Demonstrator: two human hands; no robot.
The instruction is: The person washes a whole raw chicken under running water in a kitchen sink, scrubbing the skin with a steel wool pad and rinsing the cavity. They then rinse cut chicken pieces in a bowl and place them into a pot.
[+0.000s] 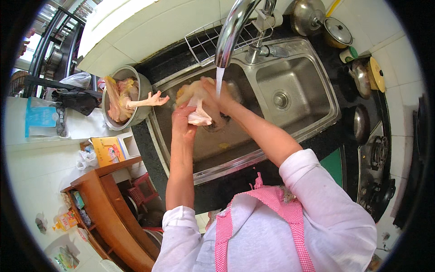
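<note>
A pale raw poultry piece point(194, 91) lies partly in the water of the larger steel sink basin point(210, 153). My left hand point(183, 119) grips it by the wing point(199, 117), whose tip points towards me. Against its far right side rests my right hand point(214, 91), with the fingers partly hidden by water and blur. Water runs from the chrome faucet point(227, 44) in a stream point(219, 80) that falls over my right hand.
Left of the sink, a metal pot point(144, 88) holds more raw poultry, and one foot point(154, 99) juts over the rim towards the basin. A wire rack point(200, 42) sits behind. The smaller basin point(295, 81) is at right, with lidded pots point(337, 29) and a gas stove point(375, 153) beyond.
</note>
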